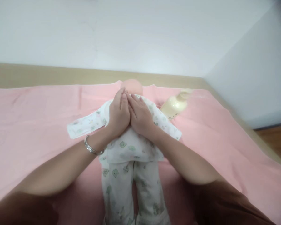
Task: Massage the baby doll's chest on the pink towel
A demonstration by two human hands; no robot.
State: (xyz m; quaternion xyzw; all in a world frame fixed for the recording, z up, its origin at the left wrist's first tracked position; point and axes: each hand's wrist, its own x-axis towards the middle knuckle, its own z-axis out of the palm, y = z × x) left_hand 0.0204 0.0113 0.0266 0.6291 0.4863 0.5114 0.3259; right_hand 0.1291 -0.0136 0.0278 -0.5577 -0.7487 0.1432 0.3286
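Pink cloth sheet (pixel 32 125): spread flat across the bed, reaching the beige wooden bed frame (pixel 49 75) against the white wall.

Baby doll in white printed cotton pyjamas (pixel 128 162): lies face up at the middle of the sheet, sleeves spread to either side, legs pointing toward the camera, bare head at the far end.

Left hand (pixel 119 116) and right hand (pixel 140 118): both laid flat on the doll's chest, side by side and touching. Grip of each: fingers extended, nothing enclosed.

Cream plastic pump bottle (pixel 175 105): lying tilted on the sheet just beside the doll's sleeve.

Silver metal bangle (pixel 91 148): around the left wrist.
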